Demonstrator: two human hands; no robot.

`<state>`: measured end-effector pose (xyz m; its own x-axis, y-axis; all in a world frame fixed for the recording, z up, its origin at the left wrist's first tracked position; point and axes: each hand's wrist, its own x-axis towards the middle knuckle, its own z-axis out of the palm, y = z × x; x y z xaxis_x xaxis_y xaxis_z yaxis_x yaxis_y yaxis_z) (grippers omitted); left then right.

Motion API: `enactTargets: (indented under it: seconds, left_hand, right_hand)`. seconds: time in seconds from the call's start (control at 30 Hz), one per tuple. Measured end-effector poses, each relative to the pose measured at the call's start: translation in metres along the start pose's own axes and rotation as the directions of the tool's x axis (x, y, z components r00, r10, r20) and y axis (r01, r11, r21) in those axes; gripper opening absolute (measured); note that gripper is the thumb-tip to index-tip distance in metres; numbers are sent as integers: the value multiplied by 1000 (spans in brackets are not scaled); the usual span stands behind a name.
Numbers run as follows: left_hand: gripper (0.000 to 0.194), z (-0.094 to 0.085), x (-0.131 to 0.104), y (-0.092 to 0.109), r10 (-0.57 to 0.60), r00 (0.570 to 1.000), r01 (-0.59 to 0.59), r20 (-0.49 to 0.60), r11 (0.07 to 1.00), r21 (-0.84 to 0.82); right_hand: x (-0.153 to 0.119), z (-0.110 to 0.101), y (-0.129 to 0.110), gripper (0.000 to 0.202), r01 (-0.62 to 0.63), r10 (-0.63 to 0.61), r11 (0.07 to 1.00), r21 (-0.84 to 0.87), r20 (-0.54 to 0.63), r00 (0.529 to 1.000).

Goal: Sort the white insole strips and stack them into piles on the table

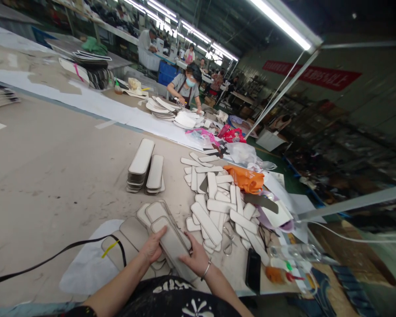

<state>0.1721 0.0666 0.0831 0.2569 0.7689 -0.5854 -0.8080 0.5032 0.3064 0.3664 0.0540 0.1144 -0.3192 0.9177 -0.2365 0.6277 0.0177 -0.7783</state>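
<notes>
Near the table's front edge, my left hand (153,247) and my right hand (197,256) hold a long grey panel with rounded corners (172,243) between them. The left thumb lies on its face, and the right fingers are at its right side. Under and behind it lie more grey panels (158,210), fanned out. Two neat stacks stand further back, a wider one (141,158) and a narrower one (155,171). To the right spreads a loose heap of pale strips (206,222), with scissors (229,241) at its near edge.
A black phone (253,270), an orange bag (246,178) and a bottle of orange liquid (275,274) are at the right. A black strap (53,256) crosses the left. Across the table, a masked person (186,86) works beside pale pieces (163,108).
</notes>
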Motion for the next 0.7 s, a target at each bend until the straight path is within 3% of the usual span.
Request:
enactTargets:
  seconds: [0.1,0.23,0.3,0.4,0.5,0.6,0.7]
  left_hand:
    - [30,6,-4,-6,-3,998,3,65,1000,4]
    - [30,13,-7,-21,6,991,-9,133,1000,20]
    - [31,19,-6,-25,45,987,-54,155,997,55]
    - [38,23,2,-14,212,966,-219,147,975,32]
    - [51,15,18,12,414,910,-414,20,910,12]
    - [61,-4,38,30,508,854,-434,-110,813,388]
    - [56,-18,53,25,493,862,-308,-115,691,654]
  right_hand:
    - [4,-2,-7,84,46,-63,991,-128,-132,989]
    - [8,-4,-14,105,17,-19,991,-134,-13,1000]
    - [7,-5,-19,95,-17,23,990,-141,40,999]
    - [0,-11,-26,59,-2,-3,950,-312,-17,1000]
    - [-9,-19,-20,46,-20,-7,854,-520,-49,999]
    - [-14,-19,1,39,-80,91,768,-635,-16,996]
    - [-15,-10,27,46,-121,189,726,-677,27,982]
